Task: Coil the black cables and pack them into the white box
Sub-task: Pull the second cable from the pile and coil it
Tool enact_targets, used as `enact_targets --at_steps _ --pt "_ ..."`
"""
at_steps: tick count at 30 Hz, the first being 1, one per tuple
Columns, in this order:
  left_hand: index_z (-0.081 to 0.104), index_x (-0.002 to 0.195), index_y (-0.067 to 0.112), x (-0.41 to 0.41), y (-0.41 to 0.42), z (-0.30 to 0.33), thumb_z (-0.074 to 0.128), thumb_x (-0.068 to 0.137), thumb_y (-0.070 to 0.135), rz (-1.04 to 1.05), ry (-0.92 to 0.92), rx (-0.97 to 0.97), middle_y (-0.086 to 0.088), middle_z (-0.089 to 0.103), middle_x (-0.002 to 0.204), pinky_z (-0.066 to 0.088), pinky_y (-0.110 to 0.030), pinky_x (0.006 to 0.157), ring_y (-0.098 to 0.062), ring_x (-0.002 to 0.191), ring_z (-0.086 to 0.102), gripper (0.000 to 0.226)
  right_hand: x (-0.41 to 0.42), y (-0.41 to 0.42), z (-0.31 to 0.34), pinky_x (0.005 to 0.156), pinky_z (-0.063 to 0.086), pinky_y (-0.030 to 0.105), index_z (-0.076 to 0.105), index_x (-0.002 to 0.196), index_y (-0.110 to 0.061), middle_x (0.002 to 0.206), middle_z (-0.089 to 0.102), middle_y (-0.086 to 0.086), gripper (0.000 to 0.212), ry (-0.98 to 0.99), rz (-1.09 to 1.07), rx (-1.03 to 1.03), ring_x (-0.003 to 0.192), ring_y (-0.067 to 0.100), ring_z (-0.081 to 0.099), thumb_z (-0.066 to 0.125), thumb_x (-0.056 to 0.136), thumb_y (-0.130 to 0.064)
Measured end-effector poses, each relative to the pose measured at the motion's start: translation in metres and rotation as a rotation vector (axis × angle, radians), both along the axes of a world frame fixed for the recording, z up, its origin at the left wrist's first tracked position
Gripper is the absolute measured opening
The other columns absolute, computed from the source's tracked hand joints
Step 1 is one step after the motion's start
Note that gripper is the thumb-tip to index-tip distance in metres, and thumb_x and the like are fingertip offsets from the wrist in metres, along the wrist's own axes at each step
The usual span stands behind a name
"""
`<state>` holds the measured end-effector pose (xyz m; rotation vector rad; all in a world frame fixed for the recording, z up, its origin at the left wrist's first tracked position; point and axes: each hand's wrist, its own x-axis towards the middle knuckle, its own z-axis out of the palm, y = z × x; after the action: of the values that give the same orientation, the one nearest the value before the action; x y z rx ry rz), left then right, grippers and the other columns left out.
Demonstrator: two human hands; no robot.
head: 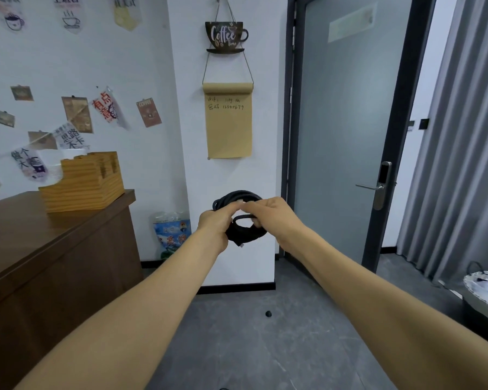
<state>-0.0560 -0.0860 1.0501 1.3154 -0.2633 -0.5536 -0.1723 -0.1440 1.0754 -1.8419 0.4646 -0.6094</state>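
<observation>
A coiled black cable (241, 199) hangs in the air in front of me, at arm's length, before the white wall. My left hand (216, 220) grips the coil's left side, fingers curled round the loops. My right hand (271, 215) pinches the coil from the right, its fingertips meeting the left hand's at the top. The coil's lower part is bundled, with a short end (240, 244) sticking out below. The white box is not in view.
A brown wooden counter (40, 237) stands at the left with a wooden holder (82, 184) on it. A closed grey door (344, 130) is at the right, a basket (485, 288) at the far right. A small black object (268, 314) lies on the grey floor.
</observation>
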Motion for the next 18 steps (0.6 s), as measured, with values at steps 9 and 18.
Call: enact_targets --at_steps 9,18 --pt "0.053 0.118 0.0 0.008 0.0 0.005 0.079 0.075 0.028 0.229 -0.174 -0.054 -0.012 0.063 0.111 0.054 -0.042 0.085 -0.028 0.098 0.062 0.058 0.001 -0.012 -0.001 0.072 0.054 0.021 0.057 0.071 -0.002 0.07 0.055 0.013 0.013 -0.102 -0.034 0.307 0.065 0.016 0.056 0.06 0.083 0.002" --pt "0.048 0.106 0.009 0.024 0.007 0.004 0.073 0.082 0.024 0.267 -0.237 -0.063 -0.006 0.056 0.103 0.05 -0.039 0.088 -0.024 0.094 0.055 0.038 -0.002 -0.027 0.003 0.035 0.035 0.015 0.055 0.089 0.004 0.058 0.054 0.01 0.008 0.019 -0.062 0.68 0.033 0.007 0.039 0.047 0.092 0.004"
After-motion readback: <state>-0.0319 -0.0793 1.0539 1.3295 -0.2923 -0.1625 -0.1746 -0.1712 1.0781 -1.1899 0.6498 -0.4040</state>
